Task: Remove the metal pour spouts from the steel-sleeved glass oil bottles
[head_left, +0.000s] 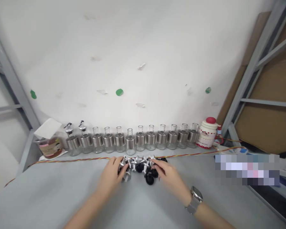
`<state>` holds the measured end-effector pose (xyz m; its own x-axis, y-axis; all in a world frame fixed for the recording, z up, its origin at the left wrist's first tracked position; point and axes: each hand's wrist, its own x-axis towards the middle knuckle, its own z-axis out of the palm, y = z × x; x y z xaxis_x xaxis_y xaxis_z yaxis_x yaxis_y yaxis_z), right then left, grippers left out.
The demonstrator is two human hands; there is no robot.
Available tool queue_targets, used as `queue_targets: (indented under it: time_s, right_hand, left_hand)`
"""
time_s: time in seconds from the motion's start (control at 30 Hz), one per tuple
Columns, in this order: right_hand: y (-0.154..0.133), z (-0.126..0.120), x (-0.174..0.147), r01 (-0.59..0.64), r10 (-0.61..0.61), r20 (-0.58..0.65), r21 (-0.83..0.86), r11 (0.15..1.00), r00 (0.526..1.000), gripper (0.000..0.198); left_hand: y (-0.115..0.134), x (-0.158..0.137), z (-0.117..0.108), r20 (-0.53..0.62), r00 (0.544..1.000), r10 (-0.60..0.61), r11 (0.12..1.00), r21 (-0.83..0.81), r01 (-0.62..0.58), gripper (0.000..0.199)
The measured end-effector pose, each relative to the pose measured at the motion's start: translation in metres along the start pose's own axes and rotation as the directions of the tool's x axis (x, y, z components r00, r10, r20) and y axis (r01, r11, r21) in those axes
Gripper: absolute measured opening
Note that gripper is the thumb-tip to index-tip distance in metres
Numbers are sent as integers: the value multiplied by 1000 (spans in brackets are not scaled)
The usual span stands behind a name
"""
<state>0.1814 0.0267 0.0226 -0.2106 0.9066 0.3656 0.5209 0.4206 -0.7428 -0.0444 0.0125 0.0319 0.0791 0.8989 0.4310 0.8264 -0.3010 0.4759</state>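
A pile of pour spouts [139, 167], silver caps with black stoppers, lies on the grey table between my hands. My left hand [113, 170] curls round a pour spout at the left end, thumb and fingers closed on it. At the right end my right hand [166, 171], with a watch on the wrist, has its fingers bent and closed about another pour spout, partly hidden. Behind them stands a row of glass bottles [130, 142] with steel sleeves. Spouts sit on the two leftmost, such as the bottle [73, 144] at the end; the others have bare necks.
A twisted red-yellow wire [85, 159] runs along the table before the bottles. A labelled tub [50, 148] stands left, a white jar with a red lid [207, 135] right. Behind is a white wall [157, 79]; grey metal frames [248, 76] flank the table.
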Motion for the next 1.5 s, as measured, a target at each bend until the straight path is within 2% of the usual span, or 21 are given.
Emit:
queue_targets:
  time_s: [0.1,0.23,0.33,0.47,0.57,0.73,0.83,0.9,1.07,1.3,1.5]
  right_hand:
    - [7,6,1,69,-70,-11,-71,995,997,35]
    - [7,12,-2,124,-124,12,-44,991,992,43]
    - [2,11,-4,156,-159,-53,-67,986,986,33]
    - [-6,7,-7,121,-130,-190,-58,991,973,7]
    - [-13,6,-10,117,-128,-220,-63,991,967,14]
    - [-19,13,-17,153,-160,-127,-60,986,979,15]
    - [-19,19,-22,177,-181,-92,-49,983,979,14]
    - [-19,22,-25,192,-195,-74,-39,981,978,22]
    - [-19,25,-29,212,-210,43,-27,977,977,35]
    - [-24,28,-36,162,-150,217,-39,986,965,27]
    - [-22,30,-35,168,-146,272,-61,984,951,23]
  left_hand:
    - [-17,6,7,-18,998,54,996,66,-52,29]
    - [-20,2,15,-12,995,102,988,114,-100,39]
    - [-19,0,15,-33,994,100,987,131,-95,42]
    - [-22,11,-5,-153,986,64,989,144,-42,42]
    - [-28,22,-37,-265,964,14,991,131,21,47]
    - [-51,30,-83,-379,924,-50,981,155,117,47]
    - [-73,32,-95,-455,887,-76,966,188,179,54]
    - [-88,36,-99,-489,867,-91,953,209,217,54]
    - [-116,51,-95,-503,849,-161,924,227,309,52]
    - [-142,75,-76,-498,849,-177,896,275,349,51]
    - [-160,97,-71,-522,817,-244,841,305,447,54]
